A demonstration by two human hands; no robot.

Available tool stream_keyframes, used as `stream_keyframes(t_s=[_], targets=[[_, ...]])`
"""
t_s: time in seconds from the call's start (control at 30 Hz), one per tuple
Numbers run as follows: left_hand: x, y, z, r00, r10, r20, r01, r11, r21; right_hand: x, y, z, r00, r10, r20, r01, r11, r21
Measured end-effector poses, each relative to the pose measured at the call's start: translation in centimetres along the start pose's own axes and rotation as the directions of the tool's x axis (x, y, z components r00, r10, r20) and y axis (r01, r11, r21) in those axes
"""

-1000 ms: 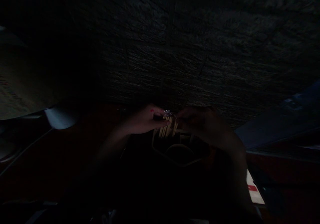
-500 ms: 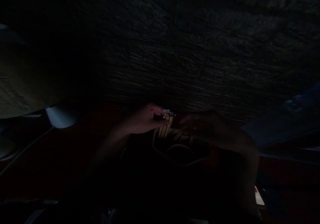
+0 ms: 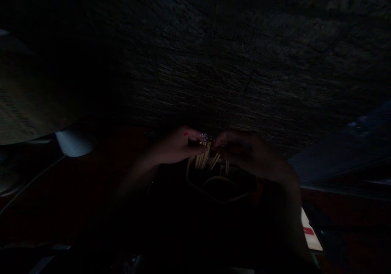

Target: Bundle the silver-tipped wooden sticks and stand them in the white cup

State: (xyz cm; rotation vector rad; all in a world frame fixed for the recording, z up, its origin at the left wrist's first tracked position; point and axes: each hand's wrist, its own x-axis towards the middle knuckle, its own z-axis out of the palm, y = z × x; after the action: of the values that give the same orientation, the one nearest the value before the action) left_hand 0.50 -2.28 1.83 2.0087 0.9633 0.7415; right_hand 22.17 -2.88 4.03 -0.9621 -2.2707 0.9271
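The scene is very dark. My left hand (image 3: 179, 147) is closed round a bundle of thin pale wooden sticks (image 3: 201, 156), with thumb and fingers near their top ends. Crinkled clear plastic (image 3: 203, 137) shows at the top of the bundle, by the left fingertips. My right hand (image 3: 247, 150) has its fingers bent together close beside the bundle. A few more sticks (image 3: 226, 168) point down beneath the right fingers and appear to be held there. Below both hands is a dark container with an angular rim (image 3: 187, 176). The sticks' lower ends reach into its opening.
A rough stone-textured wall (image 3: 201, 70) rises behind the hands. At left are a brown printed bag or box (image 3: 18, 103), a white cup-like object (image 3: 75, 143) and a thin cord (image 3: 32, 184). A white and red item (image 3: 310, 231) lies at lower right.
My right hand has moved left, up to the top of the bundle and the plastic. The sticks below it have shifted left too. The left hand has stayed in place.
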Motion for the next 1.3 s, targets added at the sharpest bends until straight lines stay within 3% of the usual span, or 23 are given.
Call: stream_keyframes(t_s=[0.17, 0.3, 0.47, 0.6, 0.87, 1.1, 1.3], targets=[[0.0, 0.1, -0.1, 1.000, 0.005, 0.019, -0.005, 1.000, -0.007, -0.2, -0.1, -0.3, 0.998, 0.041, 0.044, -0.042, 0.999, 0.022], [0.0, 0.1, 0.0, 1.000, 0.005, 0.024, -0.004, 0.999, -0.036, -0.3, -0.1, -0.4, 0.989, 0.056, 0.136, -0.076, 0.986, 0.147], [0.0, 0.0, 0.0, 0.999, 0.006, 0.047, -0.002, 0.996, -0.084, -0.4, 0.0, -0.7, 0.968, 0.056, 0.245, -0.094, 0.985, 0.147], [0.0, 0.0, 0.1, 0.999, 0.013, 0.032, -0.010, 0.997, -0.079, -0.3, 0.0, -0.7, 0.978, 0.081, 0.194, -0.112, 0.982, 0.151], [0.2, -0.2, 0.4, 1.000, 0.008, 0.015, -0.007, 0.997, -0.074, 0.2, 0.2, -0.1, 0.989, 0.117, -0.092, -0.108, 0.989, 0.097], [0.3, -0.5, 0.5, 1.000, -0.014, 0.023, 0.016, 0.996, -0.083, -0.7, 0.8, -0.6, 0.992, 0.128, 0.006, -0.128, 0.988, 0.086], [0.3, -0.5, 0.4, 1.000, -0.014, 0.025, 0.015, 0.998, -0.066, -1.2, -0.9, -0.2, 0.993, 0.115, 0.005, -0.115, 0.993, -0.014]])
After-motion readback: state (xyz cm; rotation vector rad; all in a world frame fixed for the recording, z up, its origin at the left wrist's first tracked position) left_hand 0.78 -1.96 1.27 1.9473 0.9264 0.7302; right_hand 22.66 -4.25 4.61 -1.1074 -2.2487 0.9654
